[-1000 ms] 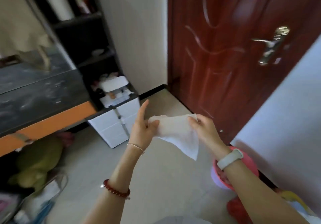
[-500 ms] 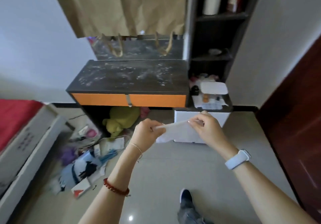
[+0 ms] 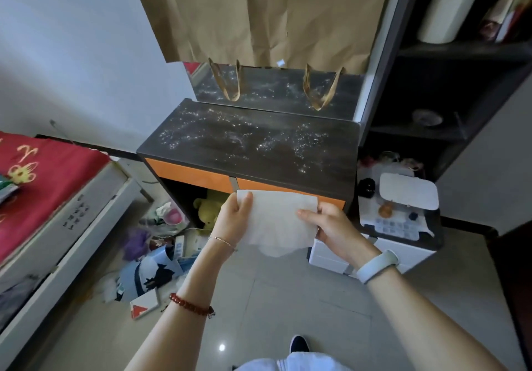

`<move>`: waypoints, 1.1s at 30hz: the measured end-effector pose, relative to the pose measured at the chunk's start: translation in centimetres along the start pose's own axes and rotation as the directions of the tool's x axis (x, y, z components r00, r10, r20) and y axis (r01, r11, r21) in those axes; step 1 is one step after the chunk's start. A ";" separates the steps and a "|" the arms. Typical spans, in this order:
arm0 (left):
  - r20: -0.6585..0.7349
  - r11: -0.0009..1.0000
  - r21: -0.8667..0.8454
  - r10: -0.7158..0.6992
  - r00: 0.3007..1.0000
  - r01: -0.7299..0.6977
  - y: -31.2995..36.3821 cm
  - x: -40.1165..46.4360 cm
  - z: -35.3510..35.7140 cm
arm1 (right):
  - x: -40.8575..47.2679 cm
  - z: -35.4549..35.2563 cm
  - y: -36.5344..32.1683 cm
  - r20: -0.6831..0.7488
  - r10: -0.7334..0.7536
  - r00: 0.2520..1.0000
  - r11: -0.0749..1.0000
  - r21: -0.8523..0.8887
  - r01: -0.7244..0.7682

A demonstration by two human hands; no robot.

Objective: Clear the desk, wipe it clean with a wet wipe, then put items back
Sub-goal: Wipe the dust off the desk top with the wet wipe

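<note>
Closer now than half a second ago, we hold the wet wipe spread flat just before the dusty desk top. Our left hand and right hand each pinch an upper corner. We'd lay it flat, press with straight fingers, and sweep in overlapping strokes.

You get soft, even daylight; a small glare spot sits on the near floor, the wide lens bends the edges, and the corners blur slightly
</note>
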State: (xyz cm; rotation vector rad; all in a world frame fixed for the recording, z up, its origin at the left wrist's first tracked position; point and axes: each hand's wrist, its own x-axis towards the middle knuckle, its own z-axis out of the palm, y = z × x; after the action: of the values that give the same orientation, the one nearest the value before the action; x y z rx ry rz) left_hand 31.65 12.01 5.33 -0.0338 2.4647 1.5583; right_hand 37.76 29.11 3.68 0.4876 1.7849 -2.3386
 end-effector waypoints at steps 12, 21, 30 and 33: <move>0.272 0.984 -0.125 0.159 0.949 -0.129 0.5 8.7 6.4 | 10.5 -0.8 -0.8 -0.087 -0.006 0.996 1.000 0.025 0.009; 0.721 0.669 0.328 0.279 0.634 -0.667 -0.4 20.3 7.0 | 20.3 -3.0 -1.9 -0.009 0.186 0.982 0.850 0.503 -0.157; 0.616 0.732 0.463 0.139 0.776 -0.499 -2.0 29.8 9.7 | 24.0 -7.1 -2.0 -0.814 -0.131 0.565 0.950 -0.266 -0.162; 0.599 0.622 0.616 0.028 0.800 -0.483 -3.6 30.6 10.7 | 23.3 -10.2 -0.2 -0.770 -0.483 0.416 0.728 -0.618 -0.298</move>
State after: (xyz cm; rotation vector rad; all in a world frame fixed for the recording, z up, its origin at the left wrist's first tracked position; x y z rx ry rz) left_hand 4.21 23.10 -8.47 0.8391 2.4601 0.3579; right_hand 17.59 40.55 -6.67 1.7978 2.9709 -1.1038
